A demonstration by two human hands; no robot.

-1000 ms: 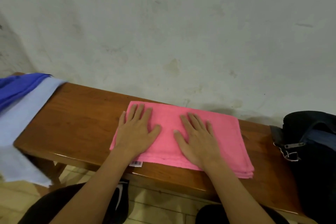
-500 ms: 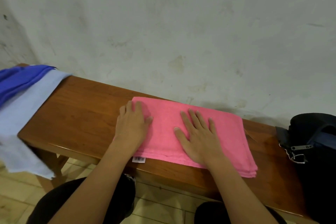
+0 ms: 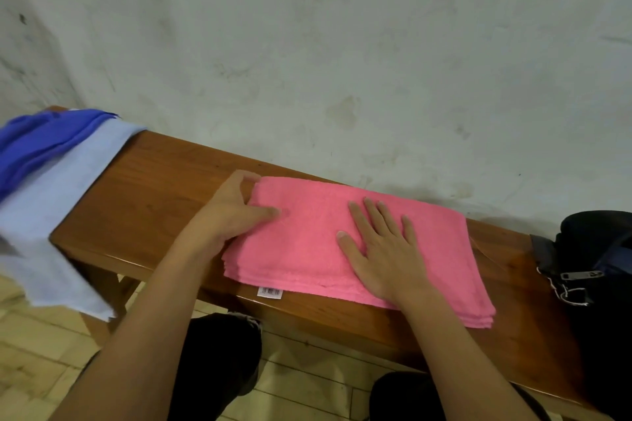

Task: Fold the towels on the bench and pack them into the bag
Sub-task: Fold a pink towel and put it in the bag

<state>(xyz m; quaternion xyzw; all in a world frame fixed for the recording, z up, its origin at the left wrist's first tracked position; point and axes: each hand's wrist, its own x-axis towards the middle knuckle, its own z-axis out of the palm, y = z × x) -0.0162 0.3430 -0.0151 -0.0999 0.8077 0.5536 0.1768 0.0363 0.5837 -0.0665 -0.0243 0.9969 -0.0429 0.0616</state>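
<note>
The pink towel (image 3: 342,246) lies folded in layers on the wooden bench (image 3: 154,188), in the middle of the frame. The left hand (image 3: 232,208) grips its left edge, thumb on top and fingers curled around the end. The right hand (image 3: 386,249) rests flat on the towel with fingers straight and spread. A light blue towel (image 3: 58,202) and a dark blue cloth (image 3: 37,143) hang over the bench's left end. A dark bag (image 3: 595,267) sits at the right edge.

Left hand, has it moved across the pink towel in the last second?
Yes. The left hand slid left to the pink towel's left edge, toward the blue cloths; its fingers now curl round that edge.
</note>
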